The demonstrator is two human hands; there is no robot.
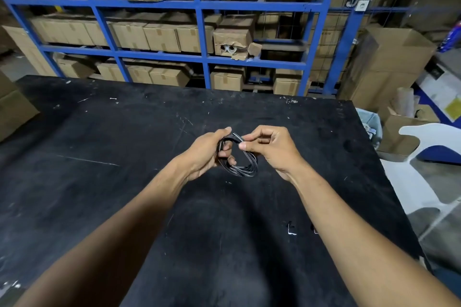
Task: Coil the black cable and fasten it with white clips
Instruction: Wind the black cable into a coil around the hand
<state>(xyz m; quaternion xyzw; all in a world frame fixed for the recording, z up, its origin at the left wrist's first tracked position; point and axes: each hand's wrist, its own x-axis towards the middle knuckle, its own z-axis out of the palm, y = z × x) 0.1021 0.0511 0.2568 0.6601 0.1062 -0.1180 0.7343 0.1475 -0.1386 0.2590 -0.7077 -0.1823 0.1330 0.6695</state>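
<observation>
The coiled black cable (239, 157) is partly hidden: its left arc runs behind the fingers of the left hand (207, 154), and its upper right stretch disappears under the thumb and forefinger of the right hand (270, 148). How many loops the coil has cannot be counted, and neither cable end can be made out. Pale glints run along the strands, but whether any is a clip is too small to tell. Near the right front edge of the scuffed black tabletop (124, 182), 2 small white marks (290, 229) lie on the surface; whether they are clips or scratches is unclear.

The left hand is closed around the coil's left side, fingers threaded through the loop. The right hand pinches the coil's top right portion between thumb and forefinger, the other fingers curled. The coil is held up over the middle of the tabletop, apart from its surface. Both forearms are cut off by the bottom edge of the view.

Behind the far edge stands blue metal shelving (199, 7) stacked with taped brown cardboard boxes (159, 37). 1 torn box (232, 37) shows 2 white roll ends (228, 48) in its hole; the other boxes are shut. At the right, a white plastic chair (424, 132) is half cut off, with open cartons (404, 127) behind it, their contents hard to make out.
</observation>
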